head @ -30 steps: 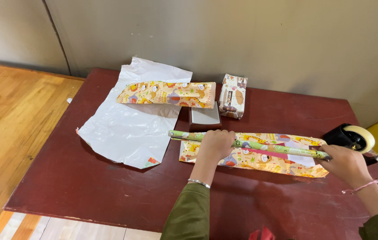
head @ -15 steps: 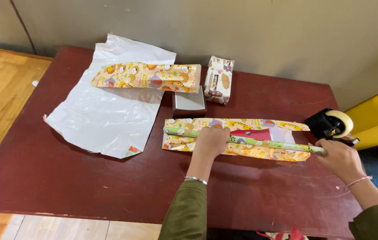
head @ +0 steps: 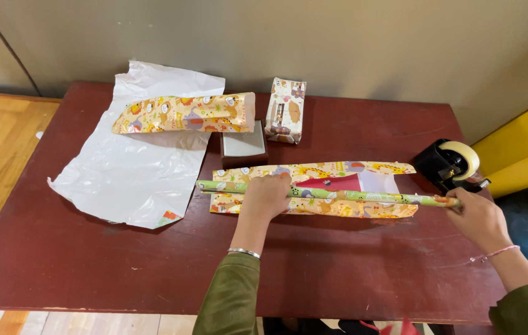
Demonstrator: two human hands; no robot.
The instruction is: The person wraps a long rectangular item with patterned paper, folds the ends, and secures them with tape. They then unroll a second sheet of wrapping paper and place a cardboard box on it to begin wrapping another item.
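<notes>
Near mid-table, a bit toward 3 o'clock, lies a long thin green roll of wrapping paper [head: 338, 195], stretched 9-to-3 over a flat parcel w/ orange animal-print wrap [head: 313, 189]. Parcel's wrap gapes on top, showing a red patch [head: 338, 183] and a white patch [head: 380, 181] inside; what's under those can't be told.

Left hand [head: 266, 196] sits palm-down on the roll near its 9 o'clock end, fingers curled over it, pressing it to the parcel. Right hand [head: 478, 217] pinches the roll's 3 o'clock tip, fingers closed tight on it. Both wrists wear thin bracelets; sleeves are olive green.

At 12 o'clock from the left hand, just beside the parcel's far edge, sits a small dark box [head: 243, 147] w/ a pale grey top; closed or open, can't tell. Touching its far rim is a long tapered package in the same print [head: 183, 114], lying on a big crumpled sheet, white side up [head: 134, 180], which spreads toward 9 o'clock. A small wrapped block [head: 284, 110] stands at 1 o'clock of the dark box, near the wall.

At 2 o'clock of the right hand, a black tape dispenser w/ pale tape roll [head: 450, 162] stands near the table's edge. All rest on a dark red table [head: 121, 267]; wood floor at 9 o'clock, sth yellow at 3 o'clock.
</notes>
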